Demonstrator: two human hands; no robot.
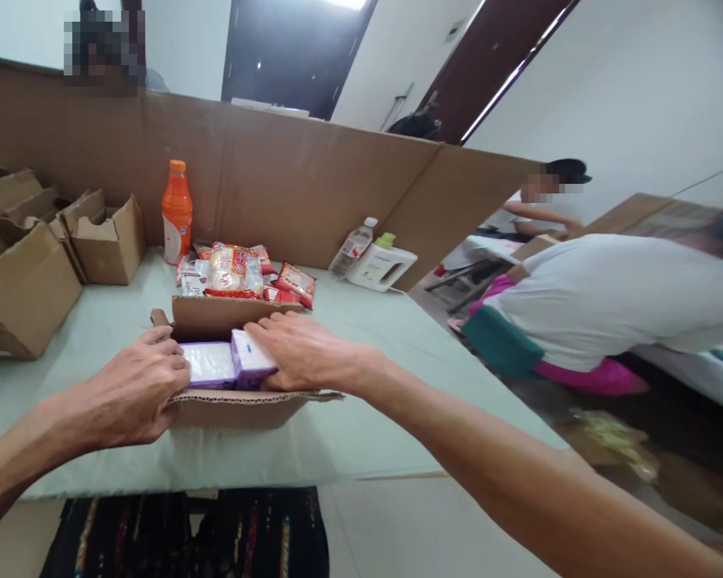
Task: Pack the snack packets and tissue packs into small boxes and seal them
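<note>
An open cardboard box (pixel 234 412) stands near the front of the table. My left hand (pixel 136 385) is closed on its left end, fingers curled at the edge. Inside lies a white-and-purple tissue pack (pixel 208 364), flat side up. A second tissue pack (pixel 251 359) sits to its right, tilted and a little higher. My right hand (pixel 304 351) is closed around the right side of this second pack; part of the pack is hidden under the fingers.
Behind the box lie several red-and-clear snack packets (pixel 234 269). An orange drink bottle (pixel 177 213), a clear bottle (pixel 354 247) and a white jug (pixel 382 263) stand farther back. Cardboard boxes (pixel 30 281) fill the left; a cardboard partition (pixel 313 185) borders the table. People work at right.
</note>
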